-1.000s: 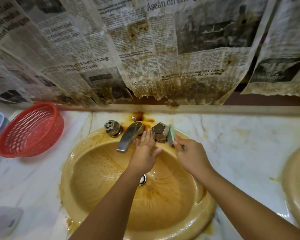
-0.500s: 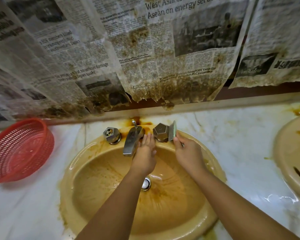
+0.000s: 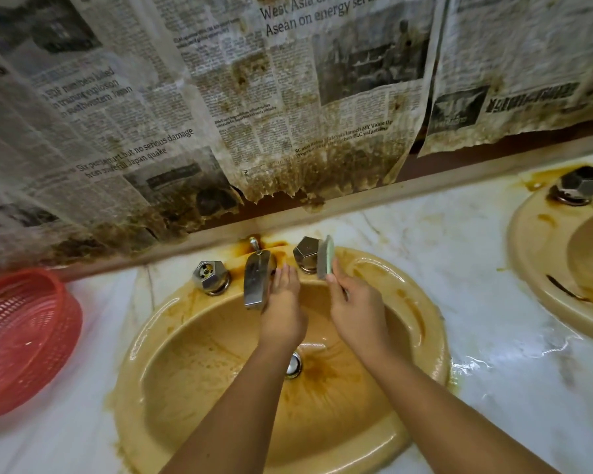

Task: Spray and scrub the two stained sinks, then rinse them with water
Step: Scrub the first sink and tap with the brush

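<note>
Pinching sponge [image 3: 326, 256], right fingers [image 3: 334, 281]; left fingers [image 3: 286, 277] touching spout [image 3: 255, 280].

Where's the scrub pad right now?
Head view, centre: the scrub pad stands on edge in the right hand, against the right tap handle at the back rim of the near sink.

We have only one view, from a wide-angle camera on the person's head. It looks forward and steeply down, near above the stained sink [image 3: 425, 323]; the newspaper wall [image 3: 220, 97] is at 12 o'clock, the second sink [image 3: 531, 248] at 2 o'clock.
</note>
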A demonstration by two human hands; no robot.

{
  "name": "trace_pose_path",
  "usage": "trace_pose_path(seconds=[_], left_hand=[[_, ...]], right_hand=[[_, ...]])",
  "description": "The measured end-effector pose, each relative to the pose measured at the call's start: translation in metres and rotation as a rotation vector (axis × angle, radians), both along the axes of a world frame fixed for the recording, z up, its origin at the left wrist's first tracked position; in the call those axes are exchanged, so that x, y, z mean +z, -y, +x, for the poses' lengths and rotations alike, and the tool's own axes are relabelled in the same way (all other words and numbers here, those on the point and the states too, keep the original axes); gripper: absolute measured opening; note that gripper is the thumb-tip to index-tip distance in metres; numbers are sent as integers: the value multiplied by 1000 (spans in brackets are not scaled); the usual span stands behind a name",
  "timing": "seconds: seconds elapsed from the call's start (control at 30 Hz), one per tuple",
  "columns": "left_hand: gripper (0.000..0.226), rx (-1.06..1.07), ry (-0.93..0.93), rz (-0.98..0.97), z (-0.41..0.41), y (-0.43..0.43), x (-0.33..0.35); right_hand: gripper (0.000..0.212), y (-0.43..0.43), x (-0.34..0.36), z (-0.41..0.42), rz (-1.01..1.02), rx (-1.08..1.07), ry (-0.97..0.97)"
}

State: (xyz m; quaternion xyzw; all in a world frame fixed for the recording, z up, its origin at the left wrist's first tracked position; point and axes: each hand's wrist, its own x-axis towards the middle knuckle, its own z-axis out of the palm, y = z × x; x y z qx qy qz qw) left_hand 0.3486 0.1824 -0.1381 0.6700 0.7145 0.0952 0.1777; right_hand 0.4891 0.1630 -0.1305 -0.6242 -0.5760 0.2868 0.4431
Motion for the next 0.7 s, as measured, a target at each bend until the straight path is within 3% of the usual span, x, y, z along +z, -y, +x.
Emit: trace_pose_path(seconds=[0.23, 0.37, 0.5, 0.6, 0.7], left_hand=[[92, 42, 45, -20, -3, 10, 7], [91, 43, 6, -28, 5, 12, 12], [91, 22, -58, -54, 7, 13, 16], [91, 8, -114, -85, 9, 11, 20], [88, 3, -169, -118, 15, 8, 25]], right_hand=[[43, 8, -11, 8, 50, 67, 292], [45, 16, -11, 23, -32, 302, 500], [41, 15, 7, 21, -9, 147, 432], [36, -6, 22, 40, -186, 119, 561], [25, -29, 47, 46, -317, 272, 685]])
